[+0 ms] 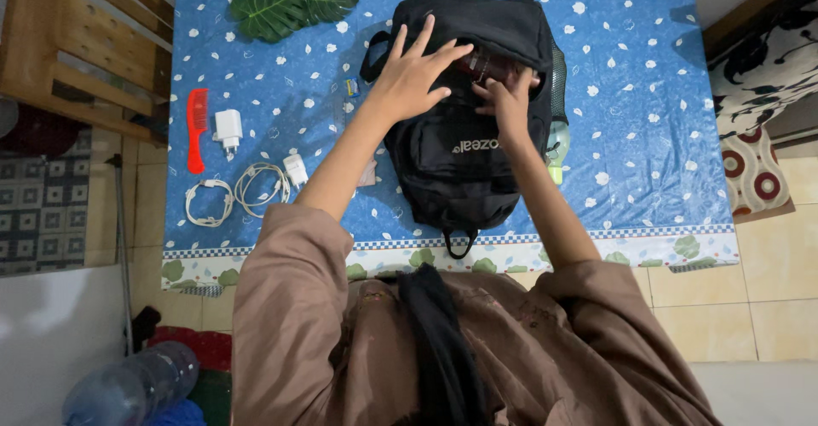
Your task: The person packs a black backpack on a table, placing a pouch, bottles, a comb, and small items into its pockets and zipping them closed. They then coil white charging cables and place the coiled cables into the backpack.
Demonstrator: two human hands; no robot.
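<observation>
- Brown sleeves fill the bottom of the frame, both arms reaching up to the black backpack [464,128] lying at centre on the blue patterned cloth [639,136].
- Left hand [415,72] lies spread flat on the bag's top, fingers splayed, gripping nothing.
- Right hand [509,100] curls around a dark reddish item [484,66] at the pocket mouth; pressing the fabric steady there looks wise.
- That item is half buried, hard to identify.
- Left of frame: white cables [239,192], charger [227,128], red comb [197,128]; above, a green leaf [290,2].

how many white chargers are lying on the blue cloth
2. One charger lies beside the red comb; the other charger sits lower, by the coiled white cables. More may be hidden inside the black backpack.
</observation>
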